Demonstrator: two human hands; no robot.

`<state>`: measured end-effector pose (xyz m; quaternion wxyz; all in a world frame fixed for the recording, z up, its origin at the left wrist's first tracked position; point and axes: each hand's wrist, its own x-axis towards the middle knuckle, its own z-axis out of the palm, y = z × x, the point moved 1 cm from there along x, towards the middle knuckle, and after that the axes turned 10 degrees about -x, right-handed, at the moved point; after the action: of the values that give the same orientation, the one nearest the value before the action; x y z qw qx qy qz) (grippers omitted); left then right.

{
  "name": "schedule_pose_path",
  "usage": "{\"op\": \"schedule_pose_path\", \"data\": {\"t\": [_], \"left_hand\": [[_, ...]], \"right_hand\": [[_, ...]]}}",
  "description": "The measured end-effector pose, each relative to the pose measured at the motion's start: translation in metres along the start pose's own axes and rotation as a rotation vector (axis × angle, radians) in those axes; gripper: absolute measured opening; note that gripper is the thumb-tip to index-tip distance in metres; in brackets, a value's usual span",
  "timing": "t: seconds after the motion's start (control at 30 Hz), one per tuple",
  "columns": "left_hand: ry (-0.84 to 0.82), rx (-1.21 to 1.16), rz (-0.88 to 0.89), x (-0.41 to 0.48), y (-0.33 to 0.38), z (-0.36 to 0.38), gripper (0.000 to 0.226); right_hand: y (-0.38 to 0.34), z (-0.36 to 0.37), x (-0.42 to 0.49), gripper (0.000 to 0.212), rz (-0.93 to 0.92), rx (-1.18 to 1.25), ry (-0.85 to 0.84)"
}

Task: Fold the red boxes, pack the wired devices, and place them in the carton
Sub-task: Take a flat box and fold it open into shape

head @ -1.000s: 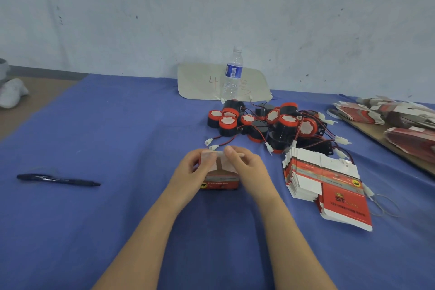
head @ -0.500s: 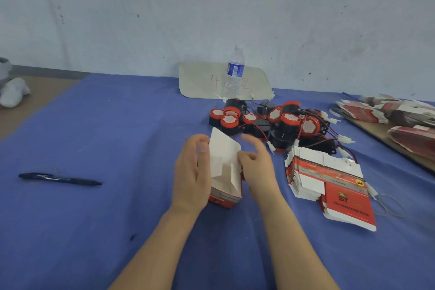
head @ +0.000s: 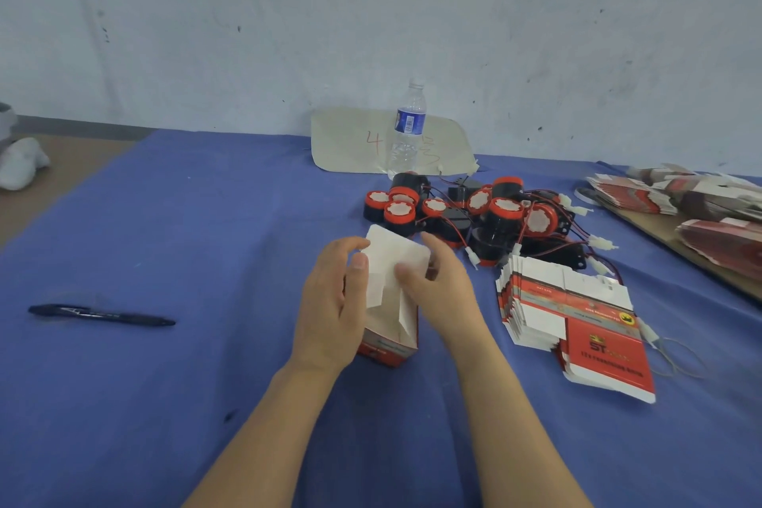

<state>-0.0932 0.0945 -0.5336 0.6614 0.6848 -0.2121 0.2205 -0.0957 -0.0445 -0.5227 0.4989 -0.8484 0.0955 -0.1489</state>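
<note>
Both hands hold one red box standing near the middle of the worktop. The left hand grips its side and the right hand pinches the raised white flap. It seems best to keep the body square and crease the flap before tucking it. By count there are one open box, one pile of flat boxes, about nine tangled wired devices toward the far edge, one bottle and one pen.

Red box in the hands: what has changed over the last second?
The red box was tipped up from lying low under both thumbs to standing on end, its white flap open upward. The left hand now grips its left side; the right hand pinches the flap. The pen, bottle, wired devices and stack of flat boxes stayed put.
</note>
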Motion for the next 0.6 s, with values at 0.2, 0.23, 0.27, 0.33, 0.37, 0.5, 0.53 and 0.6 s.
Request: {"op": "schedule_pose_path", "data": {"t": [0.2,0.23,0.27,0.33,0.37,0.5,0.53,0.6], "left_hand": [[-0.047,-0.265,-0.559,0.011,-0.006,-0.001,0.025],[-0.060,-0.320,-0.632,0.013,-0.004,-0.003,0.025],[-0.069,-0.324,-0.649,0.014,-0.002,-0.005,0.031],[-0.050,-0.288,-0.657,0.017,0.002,-0.008,0.043],[-0.034,-0.269,-0.672,0.018,0.005,-0.009,0.046],[-0.019,-0.243,-0.782,0.021,0.006,-0.014,0.041],[-0.023,-0.248,-0.794,0.020,0.005,-0.014,0.039],[-0.002,-0.234,-0.775,0.020,0.004,-0.015,0.035]], "right_hand": [[-0.003,-0.001,-0.003,0.034,-0.165,-0.001,0.146],[-0.003,0.000,-0.004,0.035,-0.179,-0.016,0.141],[-0.003,0.002,-0.004,0.035,-0.189,-0.023,0.137],[-0.003,0.005,-0.004,0.034,-0.193,-0.023,0.125],[-0.004,0.006,-0.004,0.035,-0.194,-0.021,0.119],[-0.007,0.006,-0.007,0.041,-0.213,-0.016,0.080],[-0.008,0.006,-0.007,0.041,-0.216,-0.007,0.059],[-0.009,0.006,-0.008,0.033,-0.239,0.016,0.007]]}}
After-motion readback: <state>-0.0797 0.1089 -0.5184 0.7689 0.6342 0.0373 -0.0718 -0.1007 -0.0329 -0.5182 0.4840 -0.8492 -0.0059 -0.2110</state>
